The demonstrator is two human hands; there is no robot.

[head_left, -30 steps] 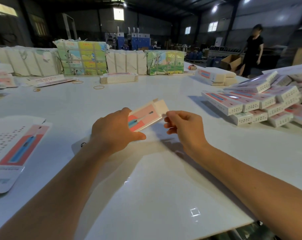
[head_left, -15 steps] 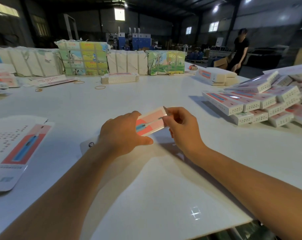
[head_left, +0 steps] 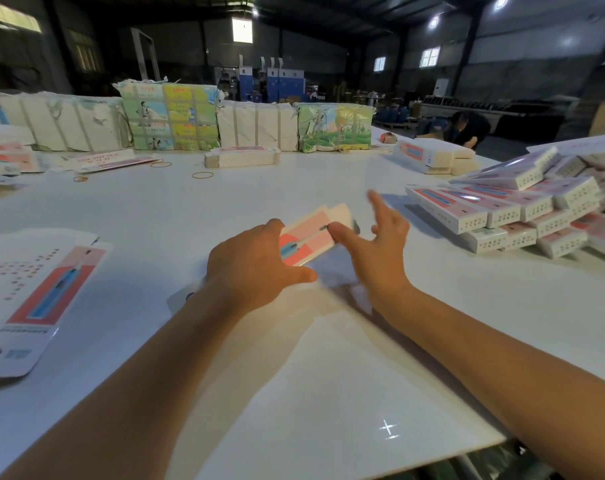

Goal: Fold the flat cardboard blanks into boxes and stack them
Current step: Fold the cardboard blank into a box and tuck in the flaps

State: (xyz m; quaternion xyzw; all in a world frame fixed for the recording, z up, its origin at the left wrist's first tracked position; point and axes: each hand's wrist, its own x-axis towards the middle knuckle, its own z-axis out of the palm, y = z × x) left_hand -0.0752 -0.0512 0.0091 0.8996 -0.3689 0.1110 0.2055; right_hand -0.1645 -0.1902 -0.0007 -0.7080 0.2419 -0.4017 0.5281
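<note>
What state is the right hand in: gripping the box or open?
Open. The right hand has its fingers spread, only its thumb by the box; the left hand holds it.

1. White table [head_left: 328,393], glossy, w/ light glare near its front edge.
2. Flat blank [head_left: 41,296] lies well left of the left hand [head_left: 256,268].
3. Heap of folded boxes [head_left: 522,209] sits right of the right hand [head_left: 380,247].
4. Beyond both hands: rubber bands [head_left: 202,174], low stack of blanks [head_left: 242,156], then wrapped bundles [head_left: 171,116] along the far side.
</note>
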